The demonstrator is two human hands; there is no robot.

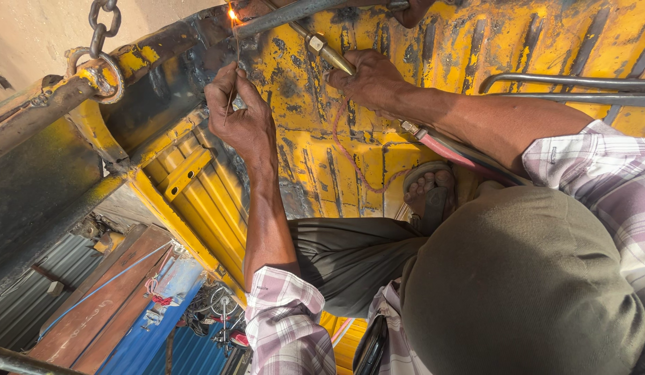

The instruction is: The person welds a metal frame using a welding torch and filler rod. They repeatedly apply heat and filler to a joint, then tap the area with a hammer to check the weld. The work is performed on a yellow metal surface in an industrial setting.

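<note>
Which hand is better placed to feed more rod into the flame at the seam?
Left. The left hand pinches the thin filler rod, whose tip reaches up to the flame; the right hand is wrapped around the brass torch.

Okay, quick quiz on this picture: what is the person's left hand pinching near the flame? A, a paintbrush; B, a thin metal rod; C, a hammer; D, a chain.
B: the left hand pinches a thin metal rod whose tip reaches up to the flame, while the right hand grips the torch.
</note>
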